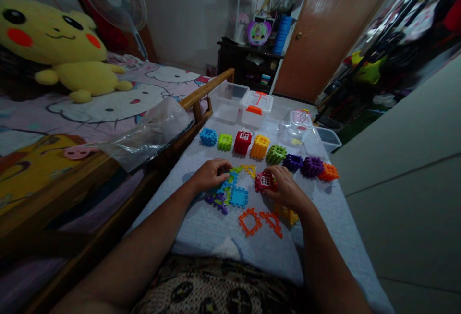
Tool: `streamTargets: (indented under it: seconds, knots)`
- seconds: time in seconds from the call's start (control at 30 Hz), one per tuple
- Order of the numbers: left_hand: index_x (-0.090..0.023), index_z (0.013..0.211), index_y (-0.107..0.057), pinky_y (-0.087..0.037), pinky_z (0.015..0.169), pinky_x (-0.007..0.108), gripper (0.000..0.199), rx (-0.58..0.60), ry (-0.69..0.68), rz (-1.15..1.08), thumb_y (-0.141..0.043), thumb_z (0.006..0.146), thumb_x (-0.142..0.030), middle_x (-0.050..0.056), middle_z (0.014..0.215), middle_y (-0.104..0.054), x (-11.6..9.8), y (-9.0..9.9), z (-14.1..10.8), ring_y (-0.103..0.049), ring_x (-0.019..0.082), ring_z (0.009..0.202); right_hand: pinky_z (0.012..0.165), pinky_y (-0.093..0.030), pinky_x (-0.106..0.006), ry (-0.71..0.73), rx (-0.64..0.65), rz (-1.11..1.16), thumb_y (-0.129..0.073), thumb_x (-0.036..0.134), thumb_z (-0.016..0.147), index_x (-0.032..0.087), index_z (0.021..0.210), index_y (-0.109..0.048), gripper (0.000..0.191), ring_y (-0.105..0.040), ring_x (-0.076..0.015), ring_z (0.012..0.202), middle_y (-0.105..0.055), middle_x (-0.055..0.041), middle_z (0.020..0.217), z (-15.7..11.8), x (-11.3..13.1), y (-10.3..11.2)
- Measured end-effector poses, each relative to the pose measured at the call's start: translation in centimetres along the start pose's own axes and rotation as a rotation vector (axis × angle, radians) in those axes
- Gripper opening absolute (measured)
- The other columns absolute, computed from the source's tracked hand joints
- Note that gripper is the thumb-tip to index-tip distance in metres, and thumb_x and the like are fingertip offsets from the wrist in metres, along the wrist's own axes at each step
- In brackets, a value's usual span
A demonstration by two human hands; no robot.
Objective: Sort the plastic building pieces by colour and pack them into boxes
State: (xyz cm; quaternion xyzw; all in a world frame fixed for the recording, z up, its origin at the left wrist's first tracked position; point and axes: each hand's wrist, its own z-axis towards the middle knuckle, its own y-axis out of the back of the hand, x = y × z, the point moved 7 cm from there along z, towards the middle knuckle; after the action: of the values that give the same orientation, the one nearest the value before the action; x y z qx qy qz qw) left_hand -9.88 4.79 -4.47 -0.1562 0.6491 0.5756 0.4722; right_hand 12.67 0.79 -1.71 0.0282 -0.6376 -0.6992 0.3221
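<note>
My right hand [286, 188] grips a red interlocking block piece [265, 182] with a white window grid, just above the cloth. My left hand [211, 175] rests beside a loose heap of flat pieces, its fingers curved and thumb apart; nothing shows between them. Nearest to it are blue toothed pieces [232, 178], partly overlapping green ones. A light blue square [238, 197], a purple piece [218, 201] and a yellow piece [249, 170] lie around. Closer to me are an orange frame [250, 222] and an orange half piece [272, 223]. Yellow pieces [289, 215] are partly hidden under my right wrist.
Assembled cubes stand in a row behind my hands, among them a red cube [242, 142] and a purple cube [312, 166]. Clear plastic boxes [230, 105] line the far end. A wooden bed rail [205, 88] runs along the left, with a plastic bag [144, 134] over it.
</note>
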Motion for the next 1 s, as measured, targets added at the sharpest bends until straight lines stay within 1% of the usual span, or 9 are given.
streamTargets:
  seconds: [0.17, 0.3, 0.37, 0.5, 0.6, 0.7, 0.77, 0.87, 1.0]
  knots:
    - [-0.015, 0.101, -0.067, -0.048, 0.067, 0.029, 0.026, 0.005, -0.015, 0.008, -0.061, 0.078, -0.024, 0.005, 0.091, -0.067, -0.1, 0.0, 0.0, -0.060, 0.015, 0.072, 0.087, -0.042, -0.041, -0.028, 0.084, -0.028, -0.066, 0.021, 0.074, 0.022, 0.105, -0.055, 0.032, -0.050, -0.0264, 0.097, -0.057, -0.0072, 0.103, 0.1, 0.2, -1.2]
    - [-0.016, 0.100, -0.068, -0.048, 0.067, 0.028, 0.024, -0.006, -0.046, 0.044, -0.061, 0.078, -0.023, 0.004, 0.090, -0.066, -0.4, 0.2, 0.0, -0.060, 0.015, 0.071, 0.088, -0.041, -0.041, -0.045, 0.055, -0.052, -0.068, 0.024, 0.073, 0.020, 0.113, -0.053, 0.043, -0.049, -0.0275, 0.101, -0.055, -0.0089, 0.107, 0.1, -0.2, -1.4]
    - [-0.016, 0.099, -0.067, -0.049, 0.068, 0.028, 0.022, -0.041, -0.067, 0.058, -0.061, 0.079, -0.022, 0.004, 0.091, -0.066, -0.7, 0.6, 0.0, -0.060, 0.014, 0.071, 0.087, -0.041, -0.042, -0.047, 0.041, -0.074, -0.069, 0.027, 0.074, 0.020, 0.113, -0.054, 0.043, -0.049, -0.0276, 0.100, -0.055, -0.0091, 0.107, 0.0, -0.5, -1.5]
    - [-0.017, 0.100, -0.065, -0.052, 0.074, 0.030, 0.021, -0.159, -0.094, 0.074, -0.061, 0.080, -0.020, 0.004, 0.096, -0.066, -1.6, 1.6, -0.2, -0.061, 0.014, 0.075, 0.084, -0.040, -0.040, -0.051, 0.045, -0.102, -0.070, 0.030, 0.075, 0.021, 0.103, -0.058, 0.032, -0.047, -0.0261, 0.095, -0.054, -0.0079, 0.102, 0.0, -0.7, -1.7]
    - [-0.019, 0.104, -0.064, -0.053, 0.080, 0.034, 0.023, -0.187, -0.125, 0.130, -0.062, 0.081, -0.020, 0.005, 0.101, -0.066, -2.9, 1.6, -0.4, -0.062, 0.016, 0.082, 0.085, -0.039, -0.041, -0.077, 0.047, -0.121, -0.070, 0.030, 0.074, 0.020, 0.103, -0.059, 0.033, -0.047, -0.0270, 0.097, -0.054, -0.0090, 0.104, 0.0, -0.6, -1.6]
    - [-0.021, 0.106, -0.063, -0.052, 0.090, 0.039, 0.023, -0.155, -0.181, 0.211, -0.063, 0.082, -0.020, 0.006, 0.109, -0.065, -4.8, 1.1, -0.4, -0.062, 0.021, 0.098, 0.086, -0.038, -0.041, -0.104, 0.055, -0.130, -0.069, 0.030, 0.074, 0.019, 0.102, -0.060, 0.032, -0.046, -0.0276, 0.098, -0.054, -0.0097, 0.104, 0.0, -0.4, -1.5]
    - [-0.021, 0.108, -0.062, -0.048, 0.097, 0.042, 0.025, -0.099, -0.233, 0.269, -0.063, 0.083, -0.021, 0.007, 0.112, -0.065, -6.3, 0.4, -0.3, -0.059, 0.023, 0.108, 0.086, -0.038, -0.040, -0.107, 0.053, -0.129, -0.067, 0.029, 0.074, 0.019, 0.100, -0.060, 0.029, -0.046, -0.0271, 0.097, -0.054, -0.0093, 0.102, 0.0, -0.2, -1.4]
    - [-0.019, 0.117, -0.060, -0.045, 0.102, 0.042, 0.037, 0.014, -0.284, 0.364, -0.067, 0.081, -0.023, 0.009, 0.118, -0.063, -8.0, -1.3, 0.2, -0.056, 0.025, 0.113, 0.086, -0.038, -0.040, -0.094, 0.032, -0.131, -0.067, 0.030, 0.073, 0.018, 0.095, -0.059, 0.026, -0.046, -0.0263, 0.096, -0.054, -0.0089, 0.100, 0.1, 0.0, -1.3]
    - [-0.018, 0.127, -0.053, -0.042, 0.104, 0.042, 0.056, 0.120, -0.297, 0.498, -0.073, 0.076, -0.030, 0.011, 0.129, -0.058, -9.2, -3.8, 0.9, -0.051, 0.028, 0.119, 0.084, -0.037, -0.040, -0.045, -0.030, -0.124, -0.068, 0.033, 0.072, 0.018, 0.096, -0.059, 0.030, -0.047, -0.0267, 0.095, -0.056, -0.0089, 0.100, 0.3, 0.9, -1.2]
